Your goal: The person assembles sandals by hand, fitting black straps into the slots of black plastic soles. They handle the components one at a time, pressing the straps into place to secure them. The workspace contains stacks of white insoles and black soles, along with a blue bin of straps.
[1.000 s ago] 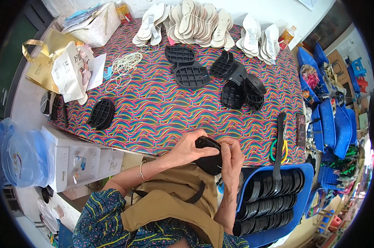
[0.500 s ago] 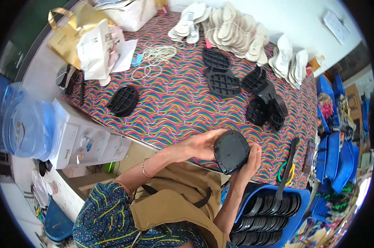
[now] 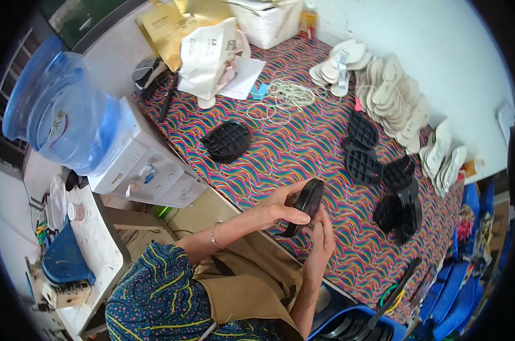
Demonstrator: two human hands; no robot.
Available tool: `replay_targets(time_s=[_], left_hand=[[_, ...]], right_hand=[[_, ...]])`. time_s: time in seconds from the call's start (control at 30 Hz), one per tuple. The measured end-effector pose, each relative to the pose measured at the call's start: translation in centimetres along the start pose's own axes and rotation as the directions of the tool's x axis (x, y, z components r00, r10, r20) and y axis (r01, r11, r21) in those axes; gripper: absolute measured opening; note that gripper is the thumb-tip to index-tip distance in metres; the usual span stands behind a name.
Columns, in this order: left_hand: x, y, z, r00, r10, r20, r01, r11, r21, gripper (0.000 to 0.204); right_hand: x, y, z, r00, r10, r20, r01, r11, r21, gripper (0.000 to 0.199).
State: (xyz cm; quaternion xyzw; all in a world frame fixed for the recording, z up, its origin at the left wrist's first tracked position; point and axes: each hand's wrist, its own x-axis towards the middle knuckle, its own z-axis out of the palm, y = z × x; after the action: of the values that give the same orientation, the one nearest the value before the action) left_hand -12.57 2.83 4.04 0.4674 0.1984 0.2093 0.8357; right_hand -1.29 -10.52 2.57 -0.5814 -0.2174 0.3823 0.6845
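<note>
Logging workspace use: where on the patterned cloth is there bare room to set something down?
The cloth shows bare between the lone black sole and the black sole cluster, and between that cluster and the right hand. Crowded: along the wall, with pale insoles.

Piece [image 3: 311, 197] in left hand [image 3: 282, 207] is coloured black. Tabletop [image 3: 300, 145] beyond hand is patterned with multicoloured waves. Apron [image 3: 243, 294] below hand is coloured tan. Bottle [image 3: 70, 116] left of hand is tinted blue.
</note>
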Motion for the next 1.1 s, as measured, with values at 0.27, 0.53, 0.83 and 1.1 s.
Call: replay_targets(time_s=[0.27, 0.53, 0.83, 1.1], left_hand=[[-1.9, 10.1, -4.5, 0.717, 0.650, -0.250, 0.223, 0.125, 0.967, 0.098], [-1.5, 8.9, -11.4, 0.781, 0.465, -0.417, 0.559, -0.222, 0.799, 0.096], [-0.9, 9.7, -11.7, 0.821, 0.463, -0.334, 0.469, -0.216, 0.856, 0.084], [1.4, 7.3, -6.3, 0.702, 0.712, -0.016, 0.098, -0.075, 0.992, 0.043]], right_hand=[[1.1, 4.6, -2.4, 0.980, -0.200, 0.007, 0.193, 0.939, -0.283, 0.017], [1.1, 4.4, -2.1, 0.983, -0.184, 0.019, 0.182, 0.940, -0.288, 0.017], [1.1, 4.4, -2.1, 0.981, -0.191, 0.015, 0.188, 0.944, -0.270, 0.018], [1.2, 3.8, -3.3, 0.987, -0.159, 0.020, 0.160, 0.961, -0.225, 0.018]])
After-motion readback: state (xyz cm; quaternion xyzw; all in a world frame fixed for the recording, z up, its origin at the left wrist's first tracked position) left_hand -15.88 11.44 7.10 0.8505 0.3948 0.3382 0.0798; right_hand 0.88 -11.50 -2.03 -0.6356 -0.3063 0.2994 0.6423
